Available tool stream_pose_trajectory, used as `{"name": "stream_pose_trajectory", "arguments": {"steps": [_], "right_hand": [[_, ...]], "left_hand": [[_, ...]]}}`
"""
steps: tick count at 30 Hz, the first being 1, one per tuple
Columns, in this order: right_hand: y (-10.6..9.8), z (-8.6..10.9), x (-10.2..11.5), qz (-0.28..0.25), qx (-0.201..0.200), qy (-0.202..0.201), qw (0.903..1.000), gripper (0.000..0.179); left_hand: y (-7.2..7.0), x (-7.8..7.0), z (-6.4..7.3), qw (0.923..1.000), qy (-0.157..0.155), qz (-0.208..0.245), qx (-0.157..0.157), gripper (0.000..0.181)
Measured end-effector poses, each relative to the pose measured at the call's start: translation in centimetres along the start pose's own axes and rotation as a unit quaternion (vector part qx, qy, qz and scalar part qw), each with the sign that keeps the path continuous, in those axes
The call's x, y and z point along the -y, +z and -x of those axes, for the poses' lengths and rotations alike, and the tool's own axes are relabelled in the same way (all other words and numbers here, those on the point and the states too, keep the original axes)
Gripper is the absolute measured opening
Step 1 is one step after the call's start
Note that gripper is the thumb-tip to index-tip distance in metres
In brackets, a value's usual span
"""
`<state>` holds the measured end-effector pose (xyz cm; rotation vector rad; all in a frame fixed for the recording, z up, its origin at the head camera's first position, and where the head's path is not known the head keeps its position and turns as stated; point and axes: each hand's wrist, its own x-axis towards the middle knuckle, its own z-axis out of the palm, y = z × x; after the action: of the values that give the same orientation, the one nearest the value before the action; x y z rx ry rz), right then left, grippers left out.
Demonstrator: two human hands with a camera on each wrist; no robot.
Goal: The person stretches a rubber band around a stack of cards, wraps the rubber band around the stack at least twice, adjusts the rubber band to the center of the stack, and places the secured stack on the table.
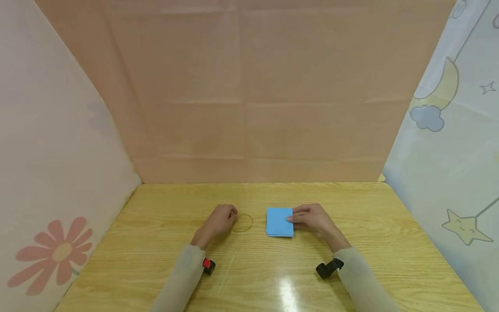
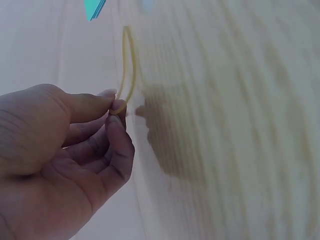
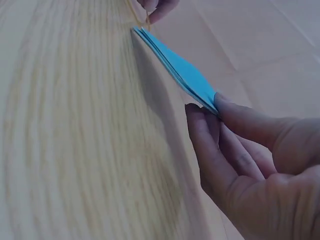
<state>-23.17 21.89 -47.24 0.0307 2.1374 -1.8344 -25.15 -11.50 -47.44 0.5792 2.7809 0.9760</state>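
Item one: rubber band (image 2: 134,65), thin and yellow, one loop. It is pinched at its near end between the left hand's (image 1: 220,221) thumb and forefinger, the tips closed together with only the strand between them and the other fingers curled in beside. In the head view the band shows as a nearly round ring to the right of those fingertips; the left wrist view catches it almost edge-on, as a long narrow loop running away from the pinch. Item two: stack of blue cards (image 1: 278,222), several thin layers, close to square, with rounded corners and no marked long axis. It is held at its right edge by the right hand (image 1: 313,218), thumb flat on the upper face, fingers underneath, the two parted only by the stack's thickness. In the right wrist view the stack slants, its free edge pointing toward the left hand, above its shadow on the wooden table (image 1: 136,242); whether that free edge touches the wood cannot be told. Governing relation: the free left edge of the stack faces the far side of the band, the two near each other but apart in the head view, roughly level, nothing between. The band's opening is unfilled. The right hand is nearer to the stack, the left to the band, the stack lying to the left hand's right beyond the loop.
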Motion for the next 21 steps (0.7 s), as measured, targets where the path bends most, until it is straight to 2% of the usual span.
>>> {"name": "stream_pose_trajectory", "arguments": {"steps": [7,15,21], "right_hand": [[-0.7,0.2,-0.3,-0.033,0.008,0.009,0.9994,0.06],[-1.1,0.8,-0.1,-0.061,0.021,0.023,0.9977,0.061],[-1.2,1.4,0.0,-0.064,0.013,0.021,0.9977,0.049]], "left_hand": [[-0.3,-0.1,0.5,0.9999,-0.007,0.009,0.001,0.016],[-0.5,-0.7,0.6,0.9998,0.008,0.015,-0.006,0.015],[-0.9,-1.7,0.4,0.999,0.02,0.04,-0.003,0.018]]}}
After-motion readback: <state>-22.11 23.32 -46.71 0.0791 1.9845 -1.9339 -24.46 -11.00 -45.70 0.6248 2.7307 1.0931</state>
